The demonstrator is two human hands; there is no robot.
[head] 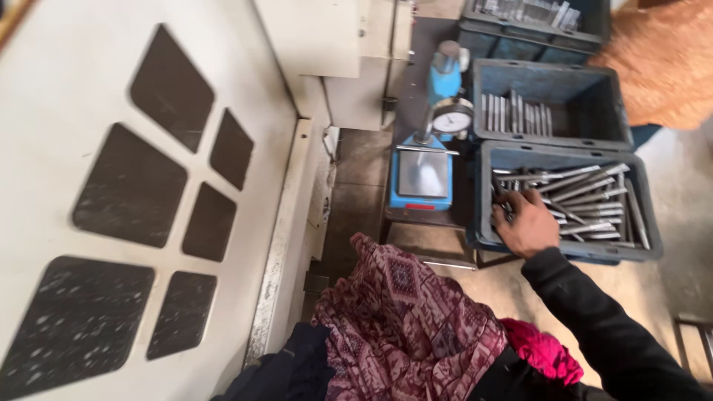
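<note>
I've got my right hand (526, 223) down in the near grey bin (568, 252), fingers curled onto the metal rods (587, 200), picking one — next needs a clean single-rod grip; left hand's out of view.

The person wears a black long sleeve (601, 327) that covers the right arm up to the wrist; the cloth is plain and a little creased. The right hand (529, 223) is bare, without glove, ring or watch that can be seen. Over the chest hangs a scarf (405, 327) in dark maroon with a small woven pattern of diamonds and lines. Beside it shows a piece of bright pink cloth (542, 353), and lower left a dark navy garment (297, 367).
</note>
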